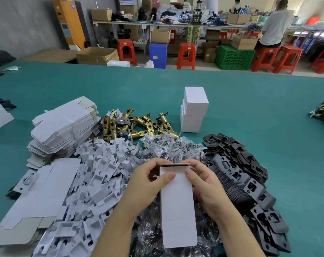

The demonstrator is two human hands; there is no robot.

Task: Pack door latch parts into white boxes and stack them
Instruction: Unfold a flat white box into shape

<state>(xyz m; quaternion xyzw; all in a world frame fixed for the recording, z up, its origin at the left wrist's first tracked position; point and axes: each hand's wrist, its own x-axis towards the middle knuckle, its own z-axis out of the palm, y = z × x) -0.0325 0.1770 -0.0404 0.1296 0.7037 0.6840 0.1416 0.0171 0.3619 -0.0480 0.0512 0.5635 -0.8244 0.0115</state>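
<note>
Left hand (148, 184) and right hand (206, 188) both grip one white box (177, 206), thumbs pressed on its upper face, fingers curled behind. Box is long, plain, far end open, held above bagged screws (168, 145). Left to right on the teal table (259, 101): flat box blanks (64, 125), white inserts (100, 175), brass latches (131, 123), stacked boxes (193, 110), black strike plates (241, 169). Red stools (186, 55) behind.

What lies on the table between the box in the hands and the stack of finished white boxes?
In the head view, clear bags of dark small parts cover the stretch between the held box and the stack.
</note>
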